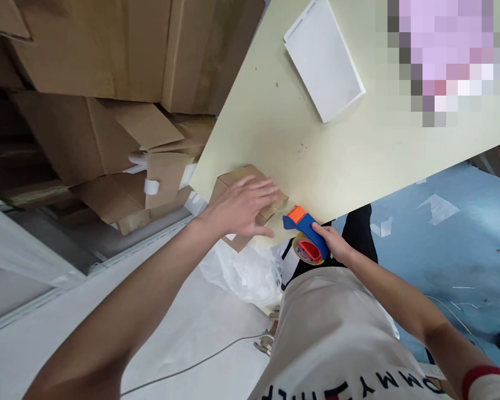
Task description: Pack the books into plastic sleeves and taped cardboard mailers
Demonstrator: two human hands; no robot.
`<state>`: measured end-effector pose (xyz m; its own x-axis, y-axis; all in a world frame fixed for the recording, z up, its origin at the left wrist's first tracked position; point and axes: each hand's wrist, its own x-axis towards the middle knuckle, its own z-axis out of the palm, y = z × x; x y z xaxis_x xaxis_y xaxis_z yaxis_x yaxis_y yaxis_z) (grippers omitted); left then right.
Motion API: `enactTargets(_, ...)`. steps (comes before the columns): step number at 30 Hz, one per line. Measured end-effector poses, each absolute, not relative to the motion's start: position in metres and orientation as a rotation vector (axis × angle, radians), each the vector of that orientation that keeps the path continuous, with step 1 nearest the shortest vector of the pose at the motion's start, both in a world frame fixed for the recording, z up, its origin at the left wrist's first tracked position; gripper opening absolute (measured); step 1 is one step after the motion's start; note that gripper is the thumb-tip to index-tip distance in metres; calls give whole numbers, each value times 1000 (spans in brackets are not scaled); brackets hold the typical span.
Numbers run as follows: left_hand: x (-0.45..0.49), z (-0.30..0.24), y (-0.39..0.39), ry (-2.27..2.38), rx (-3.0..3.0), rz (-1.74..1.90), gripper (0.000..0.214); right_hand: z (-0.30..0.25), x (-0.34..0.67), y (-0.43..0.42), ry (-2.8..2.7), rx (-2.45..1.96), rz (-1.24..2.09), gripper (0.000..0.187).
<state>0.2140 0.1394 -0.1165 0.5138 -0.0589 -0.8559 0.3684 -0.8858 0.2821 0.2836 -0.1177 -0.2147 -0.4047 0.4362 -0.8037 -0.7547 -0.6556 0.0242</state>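
Observation:
My left hand [250, 205] lies over a small brown cardboard box [245, 173], fingers stretched out and thumb apart. The box sits at the near left corner of the pale table, partly hidden under that hand. To its right, my right hand [335, 243] is wrapped round the handle of a blue and orange tape dispenser [304, 226]. A roll of tape [303, 248] with a red hub sits in the dispenser. The dispenser's orange head points toward the box, a short way from it.
A stack of white paper [325, 61] lies on the pale table [383, 150]. Large cardboard boxes [91, 50] are piled at the left. Clear plastic bags [245, 272] hang below the table corner. Paper scraps [437, 209] litter the blue floor, and a cable [200, 362] runs at lower left.

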Motion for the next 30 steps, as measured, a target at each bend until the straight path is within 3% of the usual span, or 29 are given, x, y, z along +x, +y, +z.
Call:
enactTargets(6, 177, -123, 150, 359, 2324, -1153, 65, -218, 286, -107, 415, -1020, 2036, 63)
enactTargets(15, 153, -142, 174, 1402, 2370, -459, 50, -216, 358, 25, -253, -1151, 2013, 73)
enactTargets(19, 158, -147, 161, 1500, 2359, -98, 51, -208, 381, 73, -656, -1241, 2028, 74)
enactTargets(23, 158, -142, 151, 1303, 2425, -200, 55, -203, 385, 81, -996, -1355, 1844, 56)
enactTargets(28, 158, -135, 148, 1337, 2438, -280, 50, -200, 385, 72, -1172, -1404, 1895, 88)
enactTargets(30, 160, -133, 148, 1347, 2431, -306, 46, -198, 386, 69, -1133, -1446, 1936, 90)
